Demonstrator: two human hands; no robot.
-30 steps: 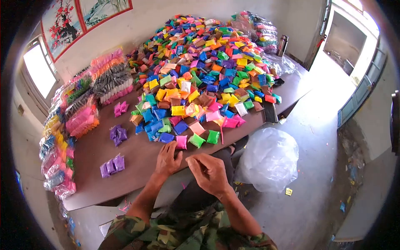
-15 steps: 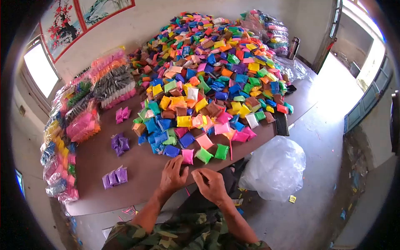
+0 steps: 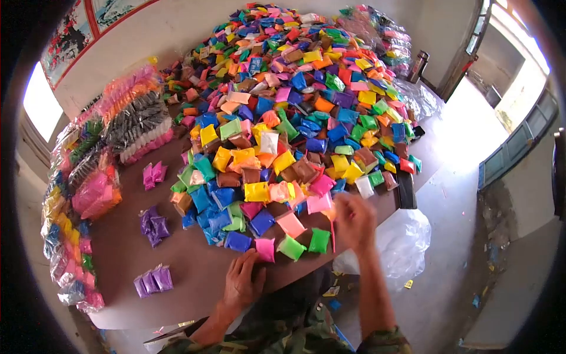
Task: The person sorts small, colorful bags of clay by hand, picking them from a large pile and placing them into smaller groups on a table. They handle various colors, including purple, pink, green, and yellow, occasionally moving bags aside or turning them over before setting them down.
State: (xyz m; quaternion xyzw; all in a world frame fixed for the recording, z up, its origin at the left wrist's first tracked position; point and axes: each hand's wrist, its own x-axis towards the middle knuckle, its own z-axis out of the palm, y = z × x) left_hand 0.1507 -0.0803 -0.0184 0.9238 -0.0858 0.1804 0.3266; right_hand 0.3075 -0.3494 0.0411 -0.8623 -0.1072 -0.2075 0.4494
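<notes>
My left hand rests at the table's front edge, fingers stretched forward and thumb apart, holding nothing visible. Its fingertips lie beside a pink packet and just below a blue packet. My right hand is over the right front edge of the pile of small coloured packets, blurred by motion. What its fingers touch is hidden. Near it are a light pink packet, a thin red stick and a bright green packet. Another green packet lies between the hands.
On the left of the brown table lie purple packet groups and a pink group. Clear bags of packets line the left side. A plastic bag is beyond the right edge; a flask stands behind.
My right hand has moved up and right, from beside my left hand to the pile's right front edge. My left hand stays near the pink packet. The view has shifted slightly.
</notes>
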